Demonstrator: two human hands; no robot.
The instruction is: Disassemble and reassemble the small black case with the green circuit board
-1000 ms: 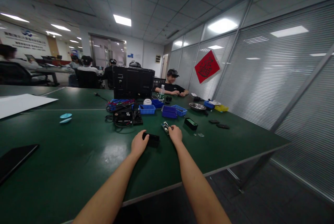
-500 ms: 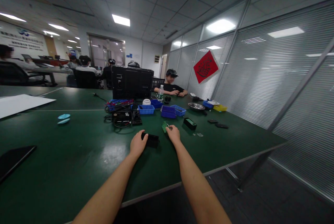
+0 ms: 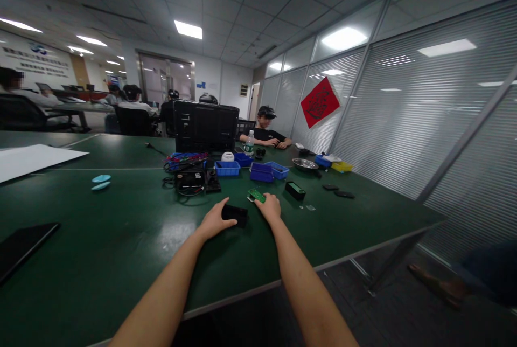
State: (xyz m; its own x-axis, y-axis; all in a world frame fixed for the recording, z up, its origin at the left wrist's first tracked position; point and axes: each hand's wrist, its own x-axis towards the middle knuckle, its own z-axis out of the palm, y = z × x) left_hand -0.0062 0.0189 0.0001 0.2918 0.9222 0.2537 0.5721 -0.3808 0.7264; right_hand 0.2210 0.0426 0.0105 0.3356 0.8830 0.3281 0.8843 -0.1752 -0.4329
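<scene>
My left hand (image 3: 214, 221) grips the left end of a small black open plastic case (image 3: 236, 216) on the green table, thumb along the near side and fingers at the far side. In my right hand (image 3: 270, 207) is a green circuit board (image 3: 257, 195), pinched at its right end and held slightly beyond the case, apart from it. Something pale shows under the board's left edge; what it is I cannot make out. Right of that hand stands another black case (image 3: 295, 191) with a green piece inside.
Blue bins (image 3: 226, 168), a tangle of cables (image 3: 188, 164) and a black monitor (image 3: 205, 126) stand beyond my hands. A metal dish (image 3: 305, 164), dark flat pieces (image 3: 344, 194) and a small clear bag (image 3: 310, 208) lie to the right. A co-worker (image 3: 266, 131) sits at the far end.
The circuit board has turned from pointing away to lying more crosswise and flat. My left thumb has moved to the case's near side. A person's leg and foot have appeared at lower right.
</scene>
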